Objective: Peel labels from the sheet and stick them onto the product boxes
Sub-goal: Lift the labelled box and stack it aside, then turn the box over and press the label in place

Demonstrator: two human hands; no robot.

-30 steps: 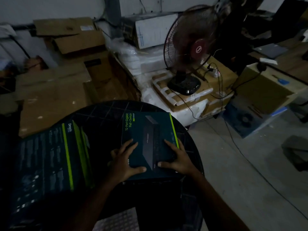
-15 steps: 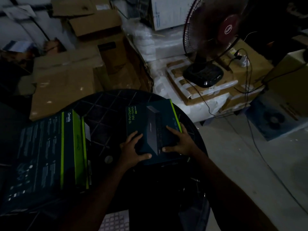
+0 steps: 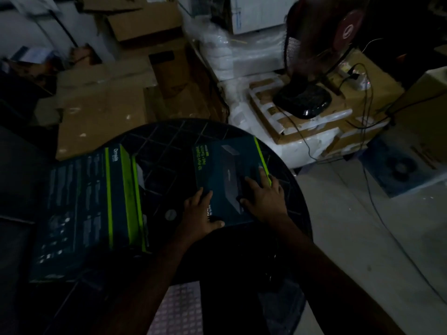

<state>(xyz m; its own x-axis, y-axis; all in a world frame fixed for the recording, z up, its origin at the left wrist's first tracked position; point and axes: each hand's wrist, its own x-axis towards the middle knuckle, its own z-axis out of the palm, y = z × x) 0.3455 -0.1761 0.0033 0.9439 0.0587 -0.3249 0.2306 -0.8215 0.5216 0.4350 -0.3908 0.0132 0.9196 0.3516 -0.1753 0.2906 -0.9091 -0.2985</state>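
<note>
A: While both hands sit on it, where's the box?

B: Teal box (image 3: 229, 180) lies flat on the round black table (image 3: 169, 139), right side, near the edge. My left hand (image 3: 198, 213) grips its near-left corner, thumb curled along the front edge. My right hand (image 3: 263, 192) presses flat on top, fingers straight.

A: Label sheet?

B: Pale sheet (image 3: 176, 308) at the bottom, between my forearms, partly hidden. Too dark to read.

A: Other stock?

B: Bigger box (image 3: 92, 209) with green stripes lies on the table's left, apart from the first. Fan (image 3: 312, 68) stands on cartons behind.
</note>
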